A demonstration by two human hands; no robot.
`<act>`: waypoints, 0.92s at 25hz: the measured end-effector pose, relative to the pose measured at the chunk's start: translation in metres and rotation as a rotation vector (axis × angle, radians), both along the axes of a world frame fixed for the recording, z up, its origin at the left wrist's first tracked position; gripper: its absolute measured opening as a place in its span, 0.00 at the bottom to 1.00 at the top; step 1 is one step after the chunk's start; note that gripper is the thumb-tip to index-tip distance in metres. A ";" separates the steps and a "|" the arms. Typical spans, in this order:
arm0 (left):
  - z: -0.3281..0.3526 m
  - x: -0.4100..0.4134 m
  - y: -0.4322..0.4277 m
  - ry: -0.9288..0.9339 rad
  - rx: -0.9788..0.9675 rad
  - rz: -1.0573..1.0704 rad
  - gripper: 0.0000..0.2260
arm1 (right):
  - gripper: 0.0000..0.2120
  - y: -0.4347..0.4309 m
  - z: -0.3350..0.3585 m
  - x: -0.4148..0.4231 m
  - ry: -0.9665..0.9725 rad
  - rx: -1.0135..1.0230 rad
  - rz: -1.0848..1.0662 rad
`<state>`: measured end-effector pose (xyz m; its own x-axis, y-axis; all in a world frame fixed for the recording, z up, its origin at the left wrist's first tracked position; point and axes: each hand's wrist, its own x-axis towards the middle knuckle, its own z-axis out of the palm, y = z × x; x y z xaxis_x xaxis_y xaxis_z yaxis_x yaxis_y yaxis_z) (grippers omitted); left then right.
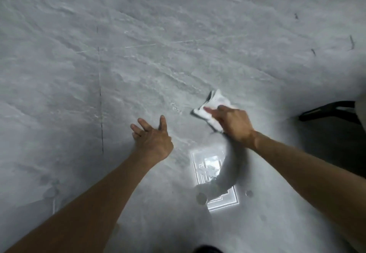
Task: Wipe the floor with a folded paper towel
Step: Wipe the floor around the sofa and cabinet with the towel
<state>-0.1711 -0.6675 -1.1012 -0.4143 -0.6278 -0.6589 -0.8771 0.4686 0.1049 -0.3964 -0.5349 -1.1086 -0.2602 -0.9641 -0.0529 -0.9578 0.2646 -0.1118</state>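
Now we grip the folded paper towel [213, 112] in our right hand [232, 122], pressing it against the grey floor [138, 54] to wipe, while our left hand [152, 137], fingers spread and holding nothing, seems to brace us.

No words, numbers or signs can be read. No letters can be made out on the paper towel [214, 104] that is held by the right hand [231, 124]. Only plain bright lines are seen in the shiny patch [206, 165] on the floor [138, 54] just below that hand.
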 end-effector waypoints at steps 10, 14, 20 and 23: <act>0.008 -0.006 -0.005 -0.053 0.043 -0.016 0.33 | 0.09 -0.026 -0.004 0.020 -0.432 -0.217 -0.564; 0.006 -0.003 -0.004 -0.037 0.043 -0.010 0.33 | 0.10 -0.044 -0.006 0.017 -0.339 -0.224 -0.771; -0.006 -0.001 0.003 -0.027 -0.034 -0.049 0.37 | 0.06 -0.016 0.001 0.014 -0.428 -0.180 -0.777; -0.009 -0.002 0.005 -0.040 -0.054 -0.045 0.38 | 0.06 -0.035 0.001 0.009 -0.410 -0.160 -0.746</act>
